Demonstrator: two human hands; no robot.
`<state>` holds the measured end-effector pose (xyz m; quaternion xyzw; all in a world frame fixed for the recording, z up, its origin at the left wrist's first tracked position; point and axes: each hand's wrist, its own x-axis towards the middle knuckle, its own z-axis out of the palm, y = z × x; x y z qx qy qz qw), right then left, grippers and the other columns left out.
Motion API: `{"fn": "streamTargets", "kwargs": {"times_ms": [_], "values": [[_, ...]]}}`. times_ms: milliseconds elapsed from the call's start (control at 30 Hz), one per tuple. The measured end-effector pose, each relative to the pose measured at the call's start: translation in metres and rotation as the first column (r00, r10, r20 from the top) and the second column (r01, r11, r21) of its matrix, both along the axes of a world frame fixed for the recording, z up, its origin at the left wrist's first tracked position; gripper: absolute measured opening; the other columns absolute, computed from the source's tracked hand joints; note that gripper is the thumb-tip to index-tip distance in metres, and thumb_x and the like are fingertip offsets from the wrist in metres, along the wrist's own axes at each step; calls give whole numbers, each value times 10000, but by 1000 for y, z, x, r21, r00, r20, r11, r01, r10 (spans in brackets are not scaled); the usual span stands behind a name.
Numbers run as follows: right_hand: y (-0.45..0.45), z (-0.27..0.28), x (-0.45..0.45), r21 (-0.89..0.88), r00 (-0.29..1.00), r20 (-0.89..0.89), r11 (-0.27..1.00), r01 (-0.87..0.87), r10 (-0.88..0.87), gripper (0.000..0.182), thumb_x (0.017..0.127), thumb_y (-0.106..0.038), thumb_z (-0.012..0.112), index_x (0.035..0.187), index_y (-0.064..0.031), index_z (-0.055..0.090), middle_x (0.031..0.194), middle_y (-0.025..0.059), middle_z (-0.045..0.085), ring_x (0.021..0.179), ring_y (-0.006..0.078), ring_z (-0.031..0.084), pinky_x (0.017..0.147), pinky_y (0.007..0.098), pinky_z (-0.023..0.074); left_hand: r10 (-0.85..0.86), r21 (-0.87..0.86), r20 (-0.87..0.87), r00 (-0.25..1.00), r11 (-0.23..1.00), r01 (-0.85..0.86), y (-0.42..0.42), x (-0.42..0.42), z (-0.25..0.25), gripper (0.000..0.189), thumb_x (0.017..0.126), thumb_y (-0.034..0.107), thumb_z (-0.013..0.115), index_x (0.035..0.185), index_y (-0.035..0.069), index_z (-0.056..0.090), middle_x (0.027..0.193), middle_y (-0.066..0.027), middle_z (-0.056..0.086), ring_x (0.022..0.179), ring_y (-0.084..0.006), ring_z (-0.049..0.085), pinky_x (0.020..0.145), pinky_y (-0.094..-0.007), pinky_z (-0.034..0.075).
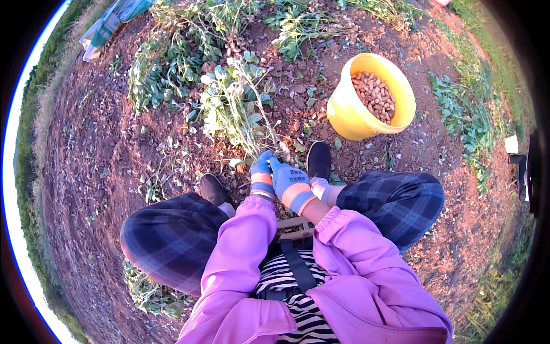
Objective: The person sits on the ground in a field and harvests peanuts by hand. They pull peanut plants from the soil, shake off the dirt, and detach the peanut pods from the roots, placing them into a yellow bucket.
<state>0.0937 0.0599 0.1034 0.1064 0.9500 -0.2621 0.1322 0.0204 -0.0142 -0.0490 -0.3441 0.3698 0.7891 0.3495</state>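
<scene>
My left hand (261,172), in a blue work glove with an orange and grey cuff, is shut on the base of an uprooted peanut plant (234,103). Its leafy stems stretch away from me over the soil. My right hand (291,180), gloved the same way, touches the left one at the root end of the plant; its fingertips are partly hidden, so I cannot tell what they hold. Beyond my right shoe, to the right, a yellow plastic bucket (343,107) stands tilted in view, with many unshelled peanuts (373,95) inside.
Heaps of pulled peanut plants (159,64) lie at the upper left, with more plants (300,32) at the top and a row (466,112) at the right. A printed plastic sack (107,28) is at the upper left. My dark shoes (319,160) rest on reddish, clod-strewn soil.
</scene>
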Motion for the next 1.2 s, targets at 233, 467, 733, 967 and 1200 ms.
{"fn": "streamTargets", "kwargs": {"times_ms": [233,467,733,967,1200], "values": [[0,2,3,92,1000,-24,996,-7,10,438,805,-157,460,1233,-100,381,901,208,594,773,344,597,662,430,473,122,-80,-169,978,987,-137,10,11,15,243,750,290,601,779,49,605,715,-82,577,623,-197,528,548,-348,446],[26,21,25,32,955,-270,990,134,-121,466,785,-100,436,1245,-111,365,903,203,580,791,370,573,660,441,463,164,230,-19,986,961,-155,-24,-18,49,333,817,338,498,939,47,603,847,-111,627,750,-262,584,692,-408,479],[215,92,-42,244,722,-647,832,499,-244,343,783,-209,556,1120,-163,512,1060,178,520,974,363,504,805,424,422,146,285,-58,988,951,-124,-21,-16,66,359,844,337,447,988,42,591,883,-118,638,686,-279,621,596,-393,526],[151,81,-52,93,629,-775,971,222,-69,162,745,-150,602,891,-80,598,808,118,580,799,290,551,712,368,436,85,375,-114,990,926,-36,-29,-12,81,348,836,314,459,997,30,579,892,-128,635,705,-292,620,641,-392,531],[28,-27,-64,-555,931,0,774,304,-365,220,745,-238,646,735,-23,599,627,54,570,577,112,504,560,285,427,240,334,-29,970,917,-217,-20,-10,54,324,826,292,489,975,22,588,945,-132,627,839,-283,597,813,-414,461]]}}
